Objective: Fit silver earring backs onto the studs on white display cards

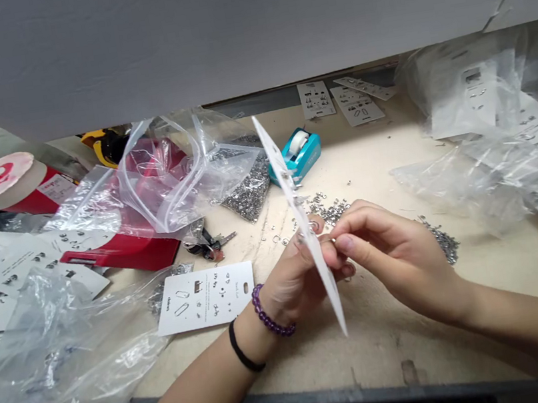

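My left hand (296, 277) grips a white earring card (320, 268), which stands edge-on to me above the table. A purple bead bracelet and a black band circle that wrist. On the card's right side, my right hand (392, 252) pinches with thumb and index finger at a tiny metal piece (332, 240), close against the card. Its exact kind is too small to make out. Behind the hands lies a scatter of small metal earring backs (325, 208). Another earring card (207, 298) lies flat left of my left wrist.
A teal tape dispenser (303, 156) stands behind the card. Left are a red stapler (119, 252), a bag of metal bits (249, 187), clear plastic bags (71, 366) and a red cup (18, 185). Bagged cards (466, 98) lie right; a second metal pile (440, 240) sits beyond my right wrist.
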Demonstrator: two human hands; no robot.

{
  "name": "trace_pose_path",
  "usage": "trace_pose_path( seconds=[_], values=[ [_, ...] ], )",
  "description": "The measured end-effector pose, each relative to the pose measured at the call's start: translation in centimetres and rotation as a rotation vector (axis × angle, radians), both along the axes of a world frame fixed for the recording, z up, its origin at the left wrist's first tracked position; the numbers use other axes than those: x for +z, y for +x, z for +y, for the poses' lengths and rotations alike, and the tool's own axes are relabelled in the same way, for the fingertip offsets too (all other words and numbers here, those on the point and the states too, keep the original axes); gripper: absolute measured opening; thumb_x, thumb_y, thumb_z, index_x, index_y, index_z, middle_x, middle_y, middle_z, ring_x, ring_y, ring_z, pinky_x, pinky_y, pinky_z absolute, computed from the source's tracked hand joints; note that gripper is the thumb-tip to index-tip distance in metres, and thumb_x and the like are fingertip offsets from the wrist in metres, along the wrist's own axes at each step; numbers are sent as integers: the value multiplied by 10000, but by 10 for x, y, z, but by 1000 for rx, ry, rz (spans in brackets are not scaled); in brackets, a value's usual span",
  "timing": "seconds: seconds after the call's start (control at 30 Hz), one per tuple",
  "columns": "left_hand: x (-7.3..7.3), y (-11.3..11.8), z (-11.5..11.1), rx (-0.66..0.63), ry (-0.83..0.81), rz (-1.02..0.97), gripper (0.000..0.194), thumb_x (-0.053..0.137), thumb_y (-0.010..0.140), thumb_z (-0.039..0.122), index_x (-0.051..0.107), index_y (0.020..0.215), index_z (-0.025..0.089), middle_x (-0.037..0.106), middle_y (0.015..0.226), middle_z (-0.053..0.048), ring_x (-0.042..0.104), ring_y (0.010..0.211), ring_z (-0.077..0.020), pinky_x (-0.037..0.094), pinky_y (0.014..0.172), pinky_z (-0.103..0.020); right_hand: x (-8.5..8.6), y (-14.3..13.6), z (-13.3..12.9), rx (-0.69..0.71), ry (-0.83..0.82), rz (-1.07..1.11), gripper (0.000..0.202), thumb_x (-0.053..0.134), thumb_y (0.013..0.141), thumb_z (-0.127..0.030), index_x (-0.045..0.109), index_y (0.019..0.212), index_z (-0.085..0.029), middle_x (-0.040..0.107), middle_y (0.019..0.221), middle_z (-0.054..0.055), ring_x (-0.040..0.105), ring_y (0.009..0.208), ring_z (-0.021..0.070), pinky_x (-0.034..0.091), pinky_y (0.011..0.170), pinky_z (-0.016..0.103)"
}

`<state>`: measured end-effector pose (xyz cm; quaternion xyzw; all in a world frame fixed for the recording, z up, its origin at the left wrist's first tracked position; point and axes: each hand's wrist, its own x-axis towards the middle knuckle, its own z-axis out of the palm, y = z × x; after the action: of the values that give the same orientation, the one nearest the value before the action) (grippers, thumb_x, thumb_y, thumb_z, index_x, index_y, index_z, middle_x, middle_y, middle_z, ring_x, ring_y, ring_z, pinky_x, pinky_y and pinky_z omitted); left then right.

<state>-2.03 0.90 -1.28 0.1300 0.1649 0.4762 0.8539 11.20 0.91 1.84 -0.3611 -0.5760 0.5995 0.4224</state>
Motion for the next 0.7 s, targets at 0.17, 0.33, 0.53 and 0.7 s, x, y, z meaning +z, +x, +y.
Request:
trace_pose_path(
  seconds=[0.17,0.33,0.53,0.7],
  values=[
    [4,0,3,-7,71,118,343,754,575,362,525,760,186,561,494,56,537,491,-79,429,526,-185,-4,-1,1,-46,75,-19,79,486,858,-192,559,833,-209,587,733,-8,562,636,86,510,592,231],
    [9,0,5,-45,89,191,367,750,562,391,484,720,193,545,478,62,523,475,-84,415,521,-206,-5,-3,1,-44,40,14,68,486,861,-205,543,824,-208,574,691,-17,548,593,79,491,552,227],
    [17,1,2,-29,45,175,331,752,574,272,459,708,195,561,499,75,523,487,-61,405,541,-183,-7,-2,-1,-96,96,4,64,514,845,-201,557,807,-229,572,738,-23,550,619,77,486,571,229],
    [24,1,2,-2,17,204,291,732,610,268,465,701,196,559,489,71,515,484,-64,410,543,-185,-8,-2,-2,-106,82,-4,64,515,844,-208,553,796,-228,580,756,-16,551,613,84,493,568,237]
  ],
)
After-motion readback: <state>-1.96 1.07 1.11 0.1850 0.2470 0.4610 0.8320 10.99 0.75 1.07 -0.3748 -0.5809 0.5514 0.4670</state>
